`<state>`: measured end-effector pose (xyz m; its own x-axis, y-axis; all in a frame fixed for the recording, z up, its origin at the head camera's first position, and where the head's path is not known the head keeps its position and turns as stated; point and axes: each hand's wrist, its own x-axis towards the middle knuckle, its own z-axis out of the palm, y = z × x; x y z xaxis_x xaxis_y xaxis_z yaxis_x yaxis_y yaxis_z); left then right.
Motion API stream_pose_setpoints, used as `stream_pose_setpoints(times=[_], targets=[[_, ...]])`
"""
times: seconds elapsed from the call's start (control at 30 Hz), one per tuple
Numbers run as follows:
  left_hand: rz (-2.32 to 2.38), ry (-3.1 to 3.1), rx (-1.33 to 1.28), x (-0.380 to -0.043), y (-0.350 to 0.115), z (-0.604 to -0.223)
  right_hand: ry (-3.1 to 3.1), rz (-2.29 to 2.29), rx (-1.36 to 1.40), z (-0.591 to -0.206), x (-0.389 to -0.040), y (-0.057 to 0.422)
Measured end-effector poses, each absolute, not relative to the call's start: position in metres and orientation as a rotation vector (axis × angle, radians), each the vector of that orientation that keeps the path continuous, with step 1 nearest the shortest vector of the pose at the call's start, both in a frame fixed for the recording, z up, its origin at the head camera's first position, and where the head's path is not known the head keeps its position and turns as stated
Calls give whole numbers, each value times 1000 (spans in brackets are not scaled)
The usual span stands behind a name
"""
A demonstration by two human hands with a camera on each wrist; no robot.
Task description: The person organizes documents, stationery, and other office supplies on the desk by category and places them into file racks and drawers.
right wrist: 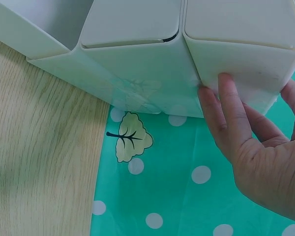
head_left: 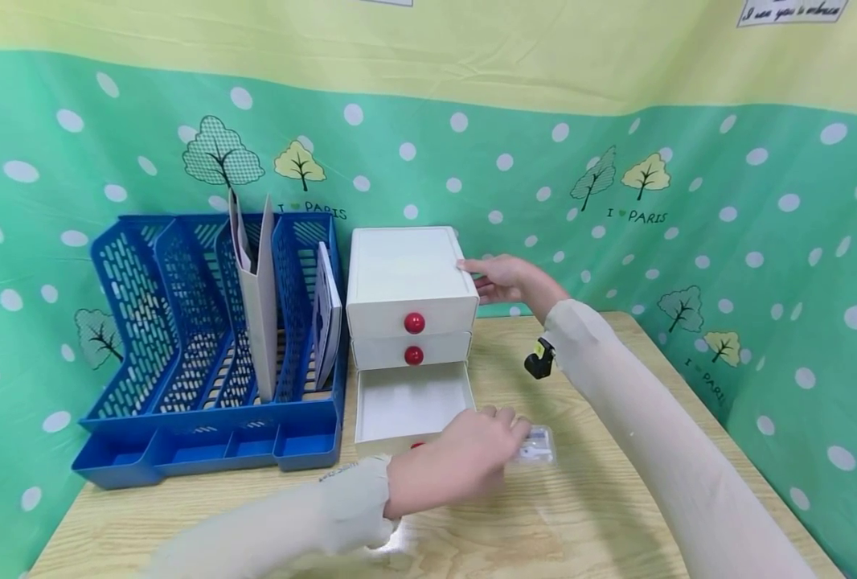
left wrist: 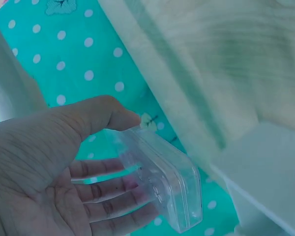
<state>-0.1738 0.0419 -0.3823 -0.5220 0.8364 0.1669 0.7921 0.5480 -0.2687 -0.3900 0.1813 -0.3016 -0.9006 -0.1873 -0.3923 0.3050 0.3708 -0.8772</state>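
Observation:
My left hand (head_left: 465, 454) pinches a small clear plastic box (left wrist: 174, 184), with the thumb on one edge and the fingers along its far side. In the head view, part of this box shows beyond the fingers, in front and right of a white drawer unit (head_left: 408, 261). The unit's bottom drawer (head_left: 416, 398) stands pulled out, and my left hand overlaps its front right corner. My right hand (head_left: 504, 277) touches the unit's right side, thumb at the top edge and fingers (right wrist: 232, 105) extended against the side wall.
Left of the drawers stands a blue file rack (head_left: 204, 434) holding folders (head_left: 258, 314) and a thin booklet (head_left: 325, 322). Red knobs (head_left: 414, 323) stick out of the drawer fronts. A patterned curtain (head_left: 544, 177) hangs behind the wooden table (head_left: 588, 498).

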Motion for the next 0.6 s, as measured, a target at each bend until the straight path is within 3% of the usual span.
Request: stream_pose_setpoints(times=[0.6], targets=[[232,-2441,-1312,-202,-6,-345,2241,-1536,61,-303,-386,181]])
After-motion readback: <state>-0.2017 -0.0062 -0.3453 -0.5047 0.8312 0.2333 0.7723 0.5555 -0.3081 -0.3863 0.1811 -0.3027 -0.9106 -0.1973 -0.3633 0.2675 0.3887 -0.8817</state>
